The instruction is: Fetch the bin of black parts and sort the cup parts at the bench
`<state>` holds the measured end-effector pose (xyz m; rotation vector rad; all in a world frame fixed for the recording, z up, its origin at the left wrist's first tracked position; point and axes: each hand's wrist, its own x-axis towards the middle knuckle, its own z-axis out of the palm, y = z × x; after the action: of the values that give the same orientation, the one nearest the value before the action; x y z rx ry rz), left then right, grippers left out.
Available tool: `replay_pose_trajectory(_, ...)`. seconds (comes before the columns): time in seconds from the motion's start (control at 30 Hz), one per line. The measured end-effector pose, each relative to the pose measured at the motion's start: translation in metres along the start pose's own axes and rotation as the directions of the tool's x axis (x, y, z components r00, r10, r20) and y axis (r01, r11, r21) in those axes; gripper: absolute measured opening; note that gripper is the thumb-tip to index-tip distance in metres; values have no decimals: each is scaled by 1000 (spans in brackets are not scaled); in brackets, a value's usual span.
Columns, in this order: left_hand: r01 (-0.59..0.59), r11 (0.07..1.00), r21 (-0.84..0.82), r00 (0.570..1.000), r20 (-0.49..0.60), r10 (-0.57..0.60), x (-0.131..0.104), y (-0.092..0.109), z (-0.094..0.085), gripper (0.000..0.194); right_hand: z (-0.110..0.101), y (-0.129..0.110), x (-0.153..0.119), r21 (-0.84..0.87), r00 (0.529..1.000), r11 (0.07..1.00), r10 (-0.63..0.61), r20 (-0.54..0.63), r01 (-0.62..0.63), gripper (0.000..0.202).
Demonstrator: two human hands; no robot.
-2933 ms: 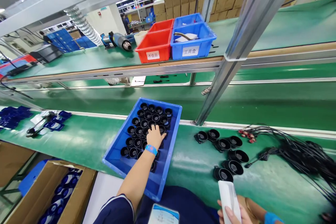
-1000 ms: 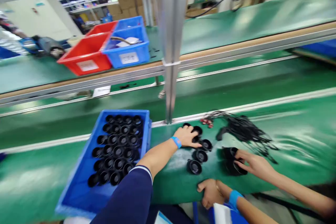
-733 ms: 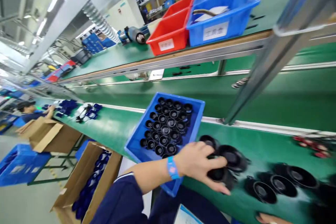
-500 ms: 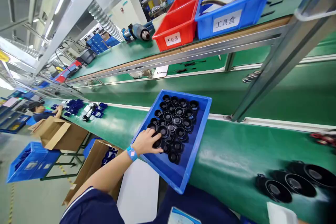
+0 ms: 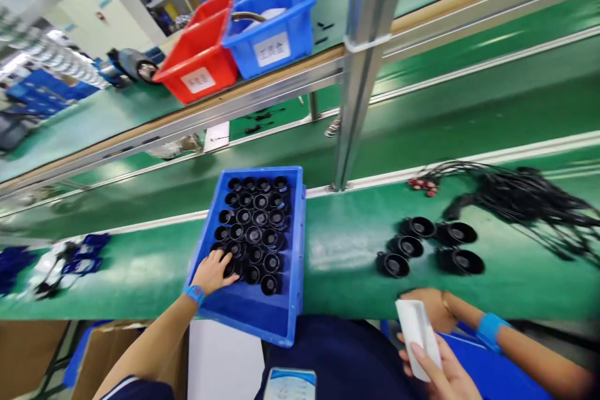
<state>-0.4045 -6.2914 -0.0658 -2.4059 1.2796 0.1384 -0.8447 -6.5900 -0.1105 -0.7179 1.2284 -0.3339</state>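
Our left hand (image 5: 213, 272) rests fingers spread on black round plastic cups (image 5: 255, 231) in the blue plastic tray (image 5: 295, 262) at the tabletop's near edge. Our right hand (image 5: 434, 362) grips a white flat card (image 5: 417, 337). Bin labels are too blurred to read.

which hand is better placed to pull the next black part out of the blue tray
Left. The left hand is already inside the blue tray, fingers on the black parts. The right hand is low by the body, holding a white piece, away from the tray.
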Motion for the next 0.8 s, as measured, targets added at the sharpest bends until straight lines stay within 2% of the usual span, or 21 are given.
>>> replay_pose_trajectory(0.07, 17, 1000, -16, 999, -48, -18, -1, -7, 11, 64, -1, 2, -4, -1, 999, 999, -35, -3, 35, 78)
replay_pose_trajectory(0.13, 0, 1000, -31, 995, -102, -3, -5, -14, 15, 71, -4, 7, -3, -2, 998, 998, -64, 4, 64, 76)
replay_pose_trajectory(0.2, -13, 999, -49, 979, -205, 3, -7, -15, 8, 76, -8, 11, -2, 3, 996, 996, -87, 9, 87, 75)
replay_pose_trajectory(0.27, -54, 994, -92, 926, -377, 15, -3, 1, -11, 73, -10, 12, -1, 10, 995, 995, -103, 17, 102, 74)
replay_pose_trajectory(0.33, -179, 973, -149, 829, -555, 67, 8, 43, -42, 63, -10, 11, -3, 30, 994, 993, -112, 13, 111, 72)
replay_pose_trajectory(0.4, -367, 910, -192, 747, -645, 165, 30, 108, -78, 54, -8, 10, -6, 63, 993, 991, -114, -6, 114, 72)
replay_pose_trajectory(0.47, -529, 815, -237, 726, -623, 291, 62, 185, -111, 57, -7, 10, -9, 92, 993, 989, -118, -23, 120, 72)
replay_pose_trajectory(0.53, -693, 682, -234, 672, -554, 492, 102, 258, -133, 73, -8, 10, -10, 103, 991, 986, -129, -46, 133, 73)
replay_pose_trajectory(0.6, -780, 589, -211, 608, -476, 635, 142, 315, -143, 88, -12, 9, -9, 114, 985, 981, -150, -87, 159, 73)
replay_pose_trajectory(0.67, -837, 526, -148, 536, -411, 737, 177, 354, -143, 103, -18, 6, -9, 139, 974, 972, -169, -152, 191, 74)
replay_pose_trajectory(0.73, -884, 464, -62, 452, -368, 812, 203, 379, -138, 116, -26, 2, -8, 173, 958, 960, -182, -220, 222, 74)
replay_pose_trajectory(0.8, -904, 427, -7, 403, -350, 846, 220, 397, -132, 122, -33, 2, -9, 204, 942, 948, -181, -282, 243, 74)
